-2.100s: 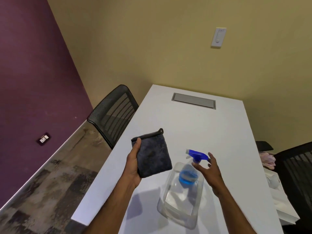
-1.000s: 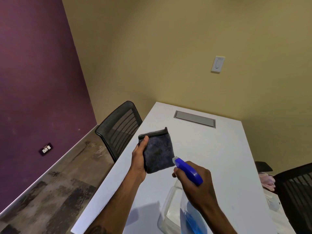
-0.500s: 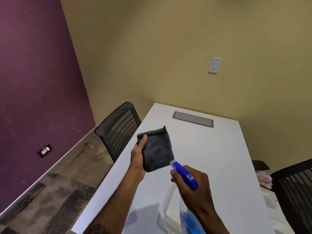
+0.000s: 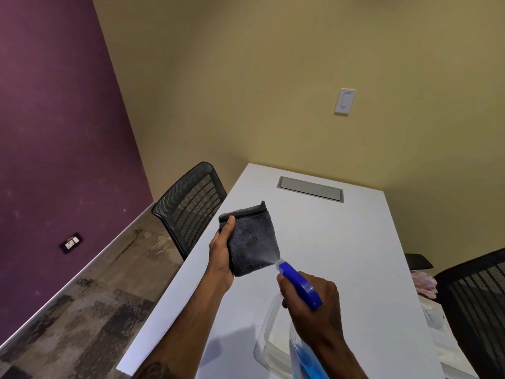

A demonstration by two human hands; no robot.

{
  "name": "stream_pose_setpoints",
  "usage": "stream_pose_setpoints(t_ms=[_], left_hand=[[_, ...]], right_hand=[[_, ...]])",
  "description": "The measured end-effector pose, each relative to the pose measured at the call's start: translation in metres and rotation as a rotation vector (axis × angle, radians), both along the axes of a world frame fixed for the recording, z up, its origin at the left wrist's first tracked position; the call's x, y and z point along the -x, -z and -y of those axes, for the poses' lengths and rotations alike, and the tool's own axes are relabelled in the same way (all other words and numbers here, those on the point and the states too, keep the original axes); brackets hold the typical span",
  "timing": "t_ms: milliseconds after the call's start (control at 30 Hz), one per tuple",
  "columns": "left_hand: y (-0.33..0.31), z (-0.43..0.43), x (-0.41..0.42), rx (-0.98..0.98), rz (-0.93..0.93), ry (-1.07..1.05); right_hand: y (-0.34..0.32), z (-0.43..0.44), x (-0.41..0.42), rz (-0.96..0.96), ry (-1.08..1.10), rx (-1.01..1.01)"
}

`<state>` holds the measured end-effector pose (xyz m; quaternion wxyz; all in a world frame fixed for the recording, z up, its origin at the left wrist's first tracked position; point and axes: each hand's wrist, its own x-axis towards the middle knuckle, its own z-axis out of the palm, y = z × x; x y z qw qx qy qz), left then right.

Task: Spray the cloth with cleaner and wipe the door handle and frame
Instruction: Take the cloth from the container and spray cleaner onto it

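A folded dark grey cloth is held upright over the white table by my left hand, thumb on its upper left corner. My right hand grips a spray bottle with a blue trigger head and blue liquid in its clear body. The nozzle points at the cloth's lower right corner, a short gap away. A fine mist shows between nozzle and cloth. No door handle or frame is in view.
A clear plastic tub sits on the table under my right hand. A black mesh chair stands at the table's left, another at the right. A grey cable hatch lies at the table's far end. A wall switch is above.
My right hand lifted the spray bottle out of the tub and brought its nozzle up to the cloth. Mist now leaves the nozzle. The left hand keeps the cloth in place.
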<state>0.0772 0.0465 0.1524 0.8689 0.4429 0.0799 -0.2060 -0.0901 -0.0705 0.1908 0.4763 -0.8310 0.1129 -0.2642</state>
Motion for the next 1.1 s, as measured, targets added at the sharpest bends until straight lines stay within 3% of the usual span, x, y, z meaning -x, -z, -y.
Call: stream_pose_setpoints(t_ms=[167,367,567,1100], left_hand=[[-0.003,-0.002,0.004,0.014,-0.04,0.002],[0.003,-0.005,0.004,0.033,-0.078,0.041],[0.018,-0.007,0.0,0.037,-0.083,0.068],[0.07,-0.013,-0.015,0.049,-0.084,0.082]], right_hand=[[0.003,0.012,0.005,-0.008,-0.065,-0.094],[0.01,0.047,0.01,-0.159,-0.157,-0.468],[0.039,0.092,-0.006,-0.165,-0.191,-0.589],[0.147,0.15,-0.098,-0.136,0.006,-0.7]])
